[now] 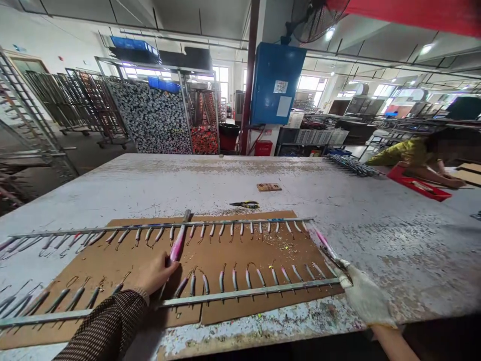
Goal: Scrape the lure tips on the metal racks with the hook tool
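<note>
On brown cardboard lies a metal rack with a far rail and a near rail. Slim, curved grey-and-pink pieces with wire ends line both rails; they resemble small fishing lures. My bare left hand is closed around the rack's pink-stained crossbar. At the rack's right end, my right hand, in a white glove, closes on a metal tool that looks like pliers. Its tip is beside the pink end bar; whether they touch is unclear.
Yellow-and-black pliers and a wooden block lie beyond the cardboard on the worn white table. To the right, a co-worker leans by a red tray and a pile of thin rods. Loaded racks stand behind.
</note>
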`<state>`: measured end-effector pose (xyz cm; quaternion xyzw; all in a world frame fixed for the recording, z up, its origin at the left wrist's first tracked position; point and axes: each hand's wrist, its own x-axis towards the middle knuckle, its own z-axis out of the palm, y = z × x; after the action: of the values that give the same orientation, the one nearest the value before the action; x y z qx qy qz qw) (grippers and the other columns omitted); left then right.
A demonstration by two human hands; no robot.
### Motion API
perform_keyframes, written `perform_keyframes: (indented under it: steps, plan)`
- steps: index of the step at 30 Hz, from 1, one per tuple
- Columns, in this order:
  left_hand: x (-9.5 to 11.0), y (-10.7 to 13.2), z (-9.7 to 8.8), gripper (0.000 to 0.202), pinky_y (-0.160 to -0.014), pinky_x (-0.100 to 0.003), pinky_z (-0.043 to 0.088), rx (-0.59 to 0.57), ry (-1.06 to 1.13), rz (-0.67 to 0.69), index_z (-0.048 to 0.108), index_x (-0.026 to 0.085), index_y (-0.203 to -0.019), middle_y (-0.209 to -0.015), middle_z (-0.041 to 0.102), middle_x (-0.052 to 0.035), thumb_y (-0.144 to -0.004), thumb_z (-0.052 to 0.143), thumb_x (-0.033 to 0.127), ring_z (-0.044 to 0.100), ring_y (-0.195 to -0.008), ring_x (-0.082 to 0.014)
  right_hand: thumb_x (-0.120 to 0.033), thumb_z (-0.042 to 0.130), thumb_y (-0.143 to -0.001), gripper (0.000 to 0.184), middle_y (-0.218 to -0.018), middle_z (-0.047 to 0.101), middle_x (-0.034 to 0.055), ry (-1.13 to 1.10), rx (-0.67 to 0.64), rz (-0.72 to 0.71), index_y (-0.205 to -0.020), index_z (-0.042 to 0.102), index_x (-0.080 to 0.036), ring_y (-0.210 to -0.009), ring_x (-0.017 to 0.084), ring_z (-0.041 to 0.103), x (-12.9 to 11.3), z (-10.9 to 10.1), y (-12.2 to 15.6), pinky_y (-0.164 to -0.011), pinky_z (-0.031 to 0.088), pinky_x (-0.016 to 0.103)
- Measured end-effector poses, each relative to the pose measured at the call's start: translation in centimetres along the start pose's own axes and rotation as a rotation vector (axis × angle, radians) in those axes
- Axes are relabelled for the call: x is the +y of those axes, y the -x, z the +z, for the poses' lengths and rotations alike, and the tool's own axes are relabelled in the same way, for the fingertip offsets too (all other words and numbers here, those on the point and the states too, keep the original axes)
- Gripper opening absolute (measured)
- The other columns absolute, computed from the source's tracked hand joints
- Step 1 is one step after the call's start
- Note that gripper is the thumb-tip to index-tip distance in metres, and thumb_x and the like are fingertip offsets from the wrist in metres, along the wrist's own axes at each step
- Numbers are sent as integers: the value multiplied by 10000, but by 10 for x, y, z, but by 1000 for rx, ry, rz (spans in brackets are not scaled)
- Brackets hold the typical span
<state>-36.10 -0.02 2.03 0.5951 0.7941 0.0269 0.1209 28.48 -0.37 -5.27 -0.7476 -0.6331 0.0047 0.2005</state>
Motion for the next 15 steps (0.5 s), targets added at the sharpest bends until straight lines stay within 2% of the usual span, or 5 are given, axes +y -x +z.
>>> perform_keyframes:
  steps: [5,12,15]
  plan:
    - [23,17,0,365,-662,-357,417,-10,-142,-55,537,185,-1104,-1032,760,-169,-1018,359,492,734,-894,-332,-402,346,-954,608,-1321,721,169,-30,5,13,-1422,641,-150,-1209,340,679,5,-2,-1,-1022,517,446]
    - [25,17,-7,414,-760,-395,474,-46,-218,-37,541,168,-1149,-1119,751,-191,-1041,333,508,729,-978,-358,-366,405,-962,536,-1288,745,118,-53,31,76,-1404,670,-217,-1171,294,693,-7,-11,3,-989,524,394]
    - [26,19,-14,437,-864,-420,485,86,-253,31,563,148,-1198,-1227,709,-212,-1021,384,505,686,-1105,-377,-426,414,-993,527,-1240,752,133,-46,63,150,-1407,670,-223,-1074,310,712,-10,-25,9,-916,539,418]
